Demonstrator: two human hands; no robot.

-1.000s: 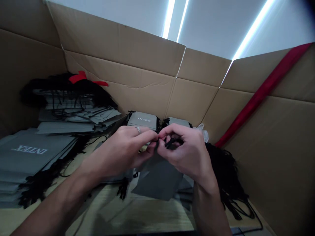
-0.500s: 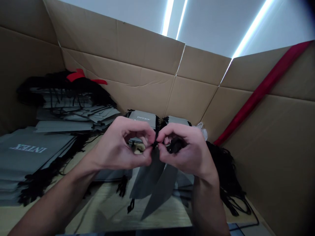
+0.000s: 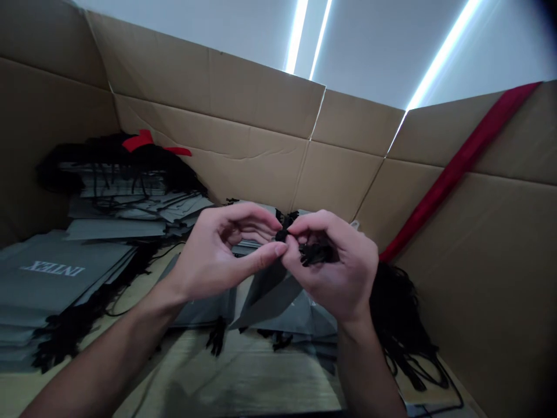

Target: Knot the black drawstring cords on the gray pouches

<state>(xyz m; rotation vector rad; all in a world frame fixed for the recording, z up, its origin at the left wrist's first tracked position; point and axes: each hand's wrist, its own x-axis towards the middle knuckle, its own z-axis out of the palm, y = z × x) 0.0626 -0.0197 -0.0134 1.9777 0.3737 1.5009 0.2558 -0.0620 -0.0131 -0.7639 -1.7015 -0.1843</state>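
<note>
ref for places: gray pouch (image 3: 261, 307), hanging below both hands, above the wooden table (image 3: 235, 371).

right hand (image 3: 343, 267): above and right of the pouch, thumb and index tips closed on a black cord knot (image 3: 282, 235), other fingers curled around a black cord bunch (image 3: 315, 253).

left hand (image 3: 206, 258): above and left of the pouch, thumb and index tips at the same knot, one each side, hand arched. can't tell if they actually grip it.

knot sits just above the pouch; how they connect is hidden by the fingers.

around the pouch: low gray stack (image 3: 204, 313) just left; intex-printed stack (image 3: 65, 255) well left, black cord ends along its near right edge; messier pile (image 3: 117, 229) behind that, topped with black cords and a red strip (image 3: 139, 140). black cord heap (image 3: 395, 313) to the right. cardboard wall (image 3: 243, 128) behind.
</note>
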